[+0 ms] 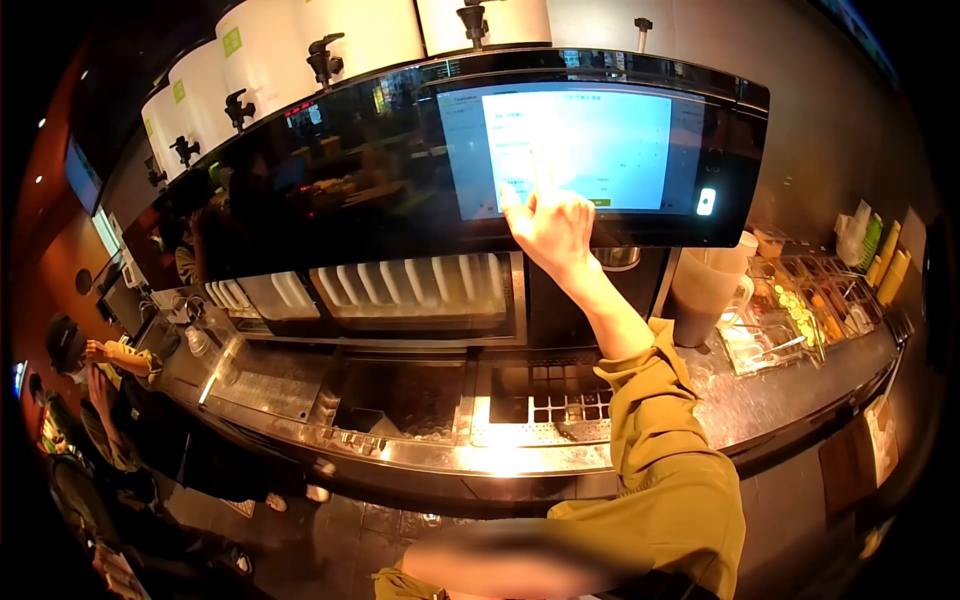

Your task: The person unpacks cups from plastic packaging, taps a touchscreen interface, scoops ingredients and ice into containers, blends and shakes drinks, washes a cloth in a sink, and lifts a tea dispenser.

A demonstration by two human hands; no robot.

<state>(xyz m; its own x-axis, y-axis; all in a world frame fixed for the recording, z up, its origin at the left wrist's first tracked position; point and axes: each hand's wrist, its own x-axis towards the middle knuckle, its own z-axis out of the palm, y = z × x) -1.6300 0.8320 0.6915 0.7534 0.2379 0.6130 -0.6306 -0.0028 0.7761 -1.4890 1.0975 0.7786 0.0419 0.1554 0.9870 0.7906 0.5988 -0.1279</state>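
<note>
My right hand [553, 228] is raised to a lit touchscreen [625, 140] set in a glossy black panel. Its index finger points up against the white window on the screen, the thumb is held apart, and nothing is held. Glare washes out most of the screen's text, and I cannot be sure of contact. At the bottom edge, a blurred stretch of bare skin [490, 565] crosses in front of my body, seemingly my left arm; the fingers of my left hand cannot be made out.
White dispensers with black taps [325, 60] line the panel's top. Below runs a steel counter [270, 380] with recessed wells. To the right stand a brown-filled pitcher [700, 290] and a tray of ingredient compartments [795, 305]. A person in a dark cap [67, 345] stands at left.
</note>
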